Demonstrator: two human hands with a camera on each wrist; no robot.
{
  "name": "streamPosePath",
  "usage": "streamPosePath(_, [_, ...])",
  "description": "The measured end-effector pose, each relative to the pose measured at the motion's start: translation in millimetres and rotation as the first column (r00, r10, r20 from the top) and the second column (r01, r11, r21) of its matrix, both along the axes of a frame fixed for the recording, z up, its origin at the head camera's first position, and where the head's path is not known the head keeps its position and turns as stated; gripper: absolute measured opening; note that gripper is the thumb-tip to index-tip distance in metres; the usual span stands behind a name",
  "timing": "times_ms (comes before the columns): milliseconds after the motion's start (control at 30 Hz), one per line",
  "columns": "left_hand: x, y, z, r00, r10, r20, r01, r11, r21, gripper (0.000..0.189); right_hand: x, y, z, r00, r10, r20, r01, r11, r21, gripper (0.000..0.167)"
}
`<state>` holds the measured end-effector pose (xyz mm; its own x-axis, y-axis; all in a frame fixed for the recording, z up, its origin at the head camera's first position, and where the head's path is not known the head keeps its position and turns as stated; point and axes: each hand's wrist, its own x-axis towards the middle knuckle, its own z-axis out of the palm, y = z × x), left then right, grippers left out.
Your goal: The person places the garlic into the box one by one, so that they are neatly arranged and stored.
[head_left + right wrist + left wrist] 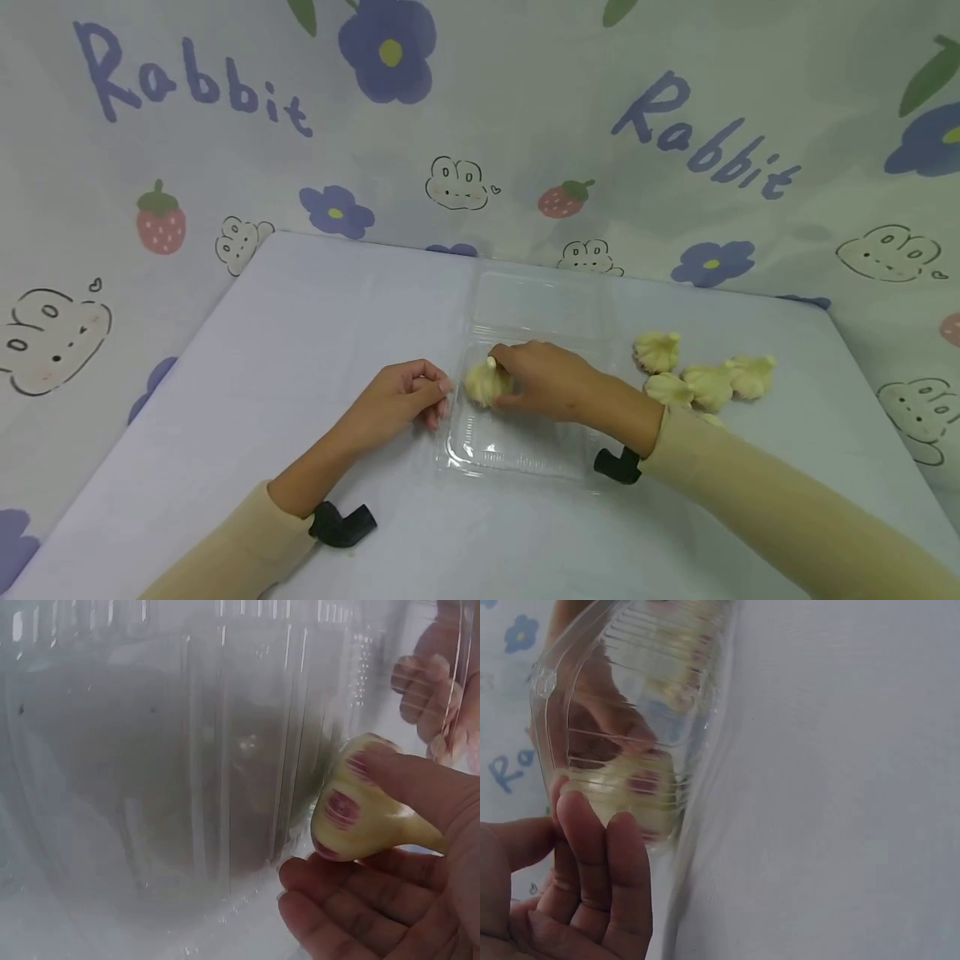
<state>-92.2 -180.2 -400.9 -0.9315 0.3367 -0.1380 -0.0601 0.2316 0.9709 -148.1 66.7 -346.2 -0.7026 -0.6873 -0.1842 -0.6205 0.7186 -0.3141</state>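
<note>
A pale cream-yellow garlic bulb with purple-red patches [487, 383] is sitting near the centre of the head view, inside the upper left part of the clear plastic base [517, 458] of a hinged box; whether it is touching the floor of the base is hard to tell. The right hand [551, 379] is grasping this bulb, the thumb pressing one side and the fingers supporting the other, as the right wrist view is showing.

The left hand [401, 400] is lying just left of the base, its fingers bending and its thumb and fingertips meeting at the box's left rim; whether they are pinching the plastic cannot be told. The clear plastic lid [540, 307] is lying opened out above the base in the frame.

Right of centre, more cream-yellow garlic bulbs [708, 387] are lying clustered together, one showing only partly above the beige right sleeve [787, 500]. A beige left sleeve [232, 537] is filling the lower left, and black curved pieces [342, 525] are jutting out by both wrists. Everything is resting on a white tabletop [337, 300], while a pale cloth backdrop [510, 108] with purple "Rabbit" lettering, flowers, strawberries and rabbit faces is spreading across the upper frame.
</note>
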Motion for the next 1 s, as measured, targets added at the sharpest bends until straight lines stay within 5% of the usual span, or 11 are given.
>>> streamPosePath(1000, [0.7, -0.3, 1.3, 1.0, -0.007, 0.014, 0.007, 1.0, 0.013, 0.02, 5.4, 8.2, 9.4, 0.998, -0.044, -0.039, 0.046, 0.997, 0.061, 0.059])
